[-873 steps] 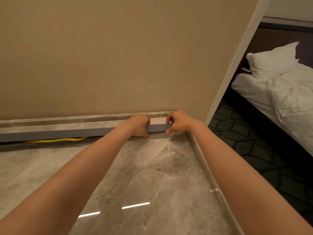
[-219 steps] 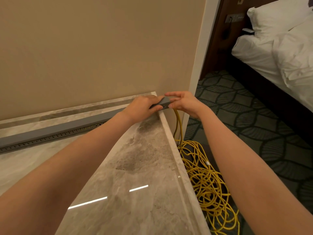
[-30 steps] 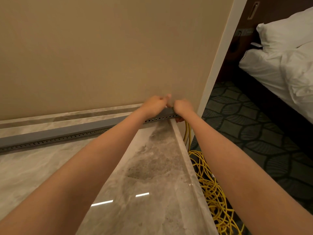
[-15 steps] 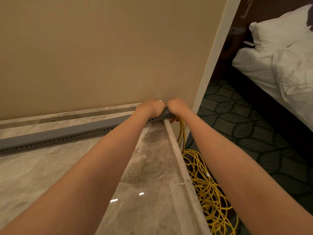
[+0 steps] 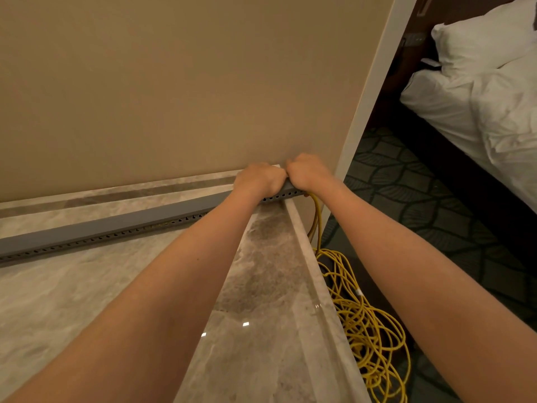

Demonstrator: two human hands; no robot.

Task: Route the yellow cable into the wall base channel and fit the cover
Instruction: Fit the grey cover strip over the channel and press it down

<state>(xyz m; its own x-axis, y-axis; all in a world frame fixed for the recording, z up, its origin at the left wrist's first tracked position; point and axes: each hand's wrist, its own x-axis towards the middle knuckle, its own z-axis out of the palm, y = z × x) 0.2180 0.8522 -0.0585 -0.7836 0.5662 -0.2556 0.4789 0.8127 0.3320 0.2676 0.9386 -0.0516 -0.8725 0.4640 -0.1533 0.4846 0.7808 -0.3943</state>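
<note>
Running along the base of the wall (image 5: 174,82), the grey cover (image 5: 110,225) lies on the channel (image 5: 87,242). The yellow cable (image 5: 369,324) leaves the channel's right end and heaps on the carpet (image 5: 406,184). The left hand (image 5: 258,178) and right hand (image 5: 308,173) grip that end, fingers curled over the cover. I judge this the seating step; next it needs firm, even downward pressure.

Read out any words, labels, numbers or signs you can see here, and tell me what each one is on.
No text here can be read.
The white tag on the cable: too small to read.
The wall plate near the bed: blurred, no legible marks.
The cover: no print visible.
</note>
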